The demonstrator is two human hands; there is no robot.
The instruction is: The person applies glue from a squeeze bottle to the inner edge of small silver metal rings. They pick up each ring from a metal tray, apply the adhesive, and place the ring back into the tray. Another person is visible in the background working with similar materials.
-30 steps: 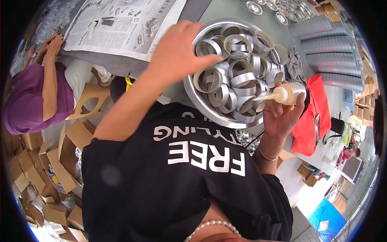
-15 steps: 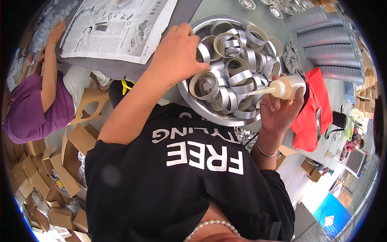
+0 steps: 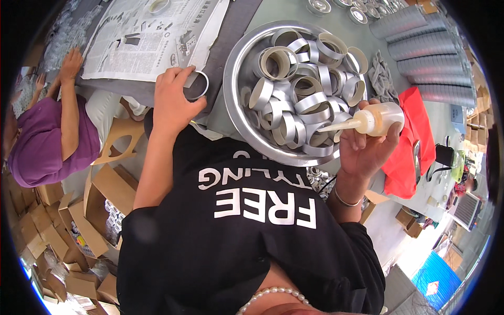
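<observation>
My left hand (image 3: 174, 100) is at the near edge of the dark table, left of the basin. Its thumb and fingers close around a thin silver ring (image 3: 206, 85), which stands partly hidden by the fingers. In my right hand (image 3: 367, 152) is a translucent squeeze bottle (image 3: 387, 118) with a long tapered nozzle. The bottle lies nearly level, and its nozzle points left over the rings. A round metal basin (image 3: 231, 100) holds a heap of silver rings (image 3: 313, 103), some nested in one another.
A newspaper (image 3: 142, 52) on the dark table bears another ring (image 3: 157, 6). Grey ribbed tubes (image 3: 433, 68), a grey cloth (image 3: 382, 79) and a red cloth (image 3: 412, 142) lie right of the basin. A person in purple (image 3: 50, 139) works at far left, above cardboard boxes (image 3: 79, 220).
My left hand has moved left from the basin's rim to the table edge, now with a ring in it. The right hand and bottle have dipped slightly.
</observation>
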